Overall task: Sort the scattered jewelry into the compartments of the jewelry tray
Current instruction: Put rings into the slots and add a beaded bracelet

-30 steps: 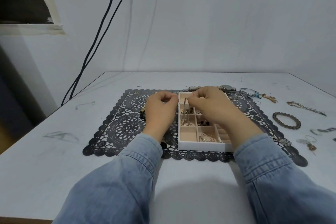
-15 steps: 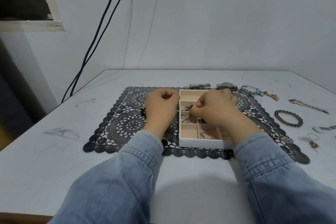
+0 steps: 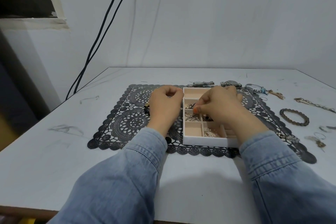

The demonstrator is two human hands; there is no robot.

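left hand (image 3: 164, 107): fingers curled into fist | right hand (image 3: 221, 106): thumb and forefinger tips pinched | both forearms stretched forward

Plain, domestic-looking room.
Scuffed white counter (image 3: 54, 151), black lace mat (image 3: 127, 123), two cables (image 3: 101, 32) hanging down a bare painted wall (image 3: 218, 23).

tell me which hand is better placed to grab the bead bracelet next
Right, probably. The bracelet lies on the table right of the mat, nearer the right hand. The left hand sits curled left of the tray and would have to cross it.
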